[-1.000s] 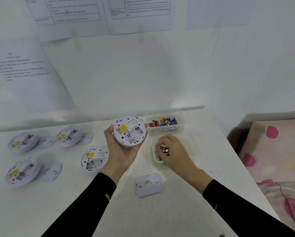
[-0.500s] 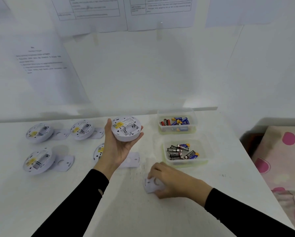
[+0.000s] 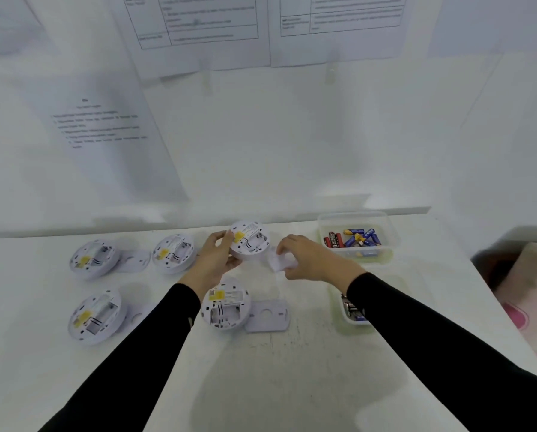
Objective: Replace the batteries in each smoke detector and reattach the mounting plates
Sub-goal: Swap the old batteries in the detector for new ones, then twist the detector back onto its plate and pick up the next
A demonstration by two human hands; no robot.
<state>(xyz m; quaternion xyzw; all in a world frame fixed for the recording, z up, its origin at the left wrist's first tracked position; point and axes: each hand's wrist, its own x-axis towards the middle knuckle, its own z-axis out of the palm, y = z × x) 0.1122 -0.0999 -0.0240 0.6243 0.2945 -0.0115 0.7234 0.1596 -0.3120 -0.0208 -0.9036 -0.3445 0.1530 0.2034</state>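
Since 0.5 s ago the R hand (image 3: 310,260) has lifted the plate (image 3: 280,262) off the table (image 3: 292,385). The plate is now just beside the detector (image 3: 250,241), at its 4 o'clock. R fingers curl and pinch the plate. The L hand (image 3: 215,260) grips the detector, fingers round its rim. Four spare detectors (image 3: 225,307) lie at 6 to 9 o'clock. The battery box (image 3: 385,241) is at 3 o'clock. The R sleeve (image 3: 416,325) hides part of the 2nd box (image 3: 349,313).
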